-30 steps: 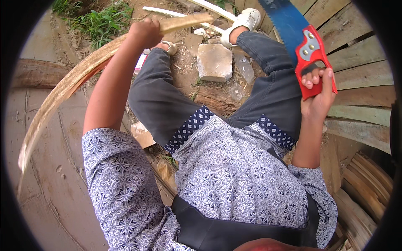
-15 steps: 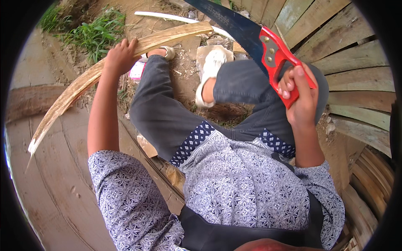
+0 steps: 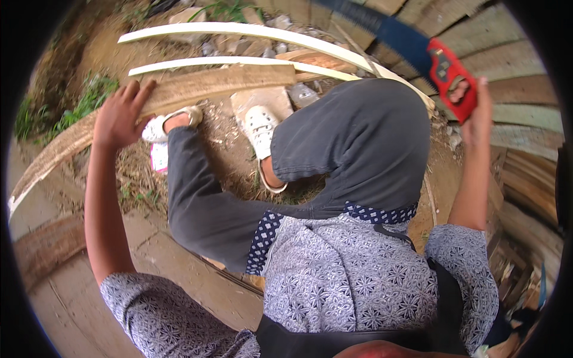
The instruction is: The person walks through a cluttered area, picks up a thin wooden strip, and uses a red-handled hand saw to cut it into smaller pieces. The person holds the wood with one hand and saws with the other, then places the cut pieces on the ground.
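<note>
My left hand (image 3: 122,116) reaches over a brown wooden plank (image 3: 221,83) and grips it, fingers over its far edge and thumb on the near side. The plank lies across in front of my feet. Out to the right, my right hand (image 3: 479,113) is closed round the red handle of a handsaw (image 3: 409,45). Its dark blade points up and to the left, blurred toward the tip, apart from the plank.
Two pale wood strips (image 3: 239,30) lie beyond the plank. My white clogs (image 3: 261,128) rest near a flat slab (image 3: 237,104) on dirt. Wooden boards (image 3: 507,56) line the right side. Grass (image 3: 89,101) grows at left beside a brown, smooth surface (image 3: 161,262).
My right hand has carried the saw out to the right. Relative to my feet, the plank's right end now sits farther right. The view has shifted, showing more of the pale strips.
</note>
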`<state>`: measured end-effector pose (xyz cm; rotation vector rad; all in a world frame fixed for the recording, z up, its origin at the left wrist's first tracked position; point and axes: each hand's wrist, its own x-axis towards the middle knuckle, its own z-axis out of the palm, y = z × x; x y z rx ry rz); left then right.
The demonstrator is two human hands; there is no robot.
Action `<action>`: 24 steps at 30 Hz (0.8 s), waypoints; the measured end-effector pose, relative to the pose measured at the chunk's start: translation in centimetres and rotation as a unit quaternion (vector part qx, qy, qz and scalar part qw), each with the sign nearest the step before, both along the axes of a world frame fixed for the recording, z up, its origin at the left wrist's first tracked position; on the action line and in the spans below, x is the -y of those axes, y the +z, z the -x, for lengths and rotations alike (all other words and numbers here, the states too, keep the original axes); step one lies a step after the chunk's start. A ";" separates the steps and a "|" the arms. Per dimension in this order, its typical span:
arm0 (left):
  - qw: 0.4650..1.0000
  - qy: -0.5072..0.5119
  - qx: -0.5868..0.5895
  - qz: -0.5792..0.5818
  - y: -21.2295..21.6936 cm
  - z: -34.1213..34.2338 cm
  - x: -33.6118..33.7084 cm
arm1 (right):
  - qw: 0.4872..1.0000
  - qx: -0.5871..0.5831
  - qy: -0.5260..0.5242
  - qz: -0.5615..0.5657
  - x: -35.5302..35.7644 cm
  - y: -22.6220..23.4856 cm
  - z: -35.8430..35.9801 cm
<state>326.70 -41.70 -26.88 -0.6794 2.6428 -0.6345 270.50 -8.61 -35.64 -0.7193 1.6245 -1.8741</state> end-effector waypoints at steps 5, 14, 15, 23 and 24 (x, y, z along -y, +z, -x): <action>0.992 -0.090 -0.053 -0.071 -4.8 8.3 -0.6 | 0.975 0.182 -0.099 -0.084 -5.6 -12.7 2.5; 0.977 -0.212 0.029 -0.002 -6.2 17.1 -1.2 | 0.922 0.312 -0.082 -0.213 -12.8 -29.5 6.3; 0.973 -0.227 0.038 0.022 -6.0 17.5 -1.2 | 0.922 0.300 -0.068 -0.236 -12.5 -30.3 6.4; 0.953 -0.287 0.032 0.086 -3.7 22.0 -1.4 | 0.804 -0.275 -0.171 -0.499 -12.1 -36.1 7.7; 0.951 -0.296 0.022 0.089 -3.7 22.2 -1.4 | 0.788 -0.347 -0.221 -0.459 -10.9 -34.8 5.9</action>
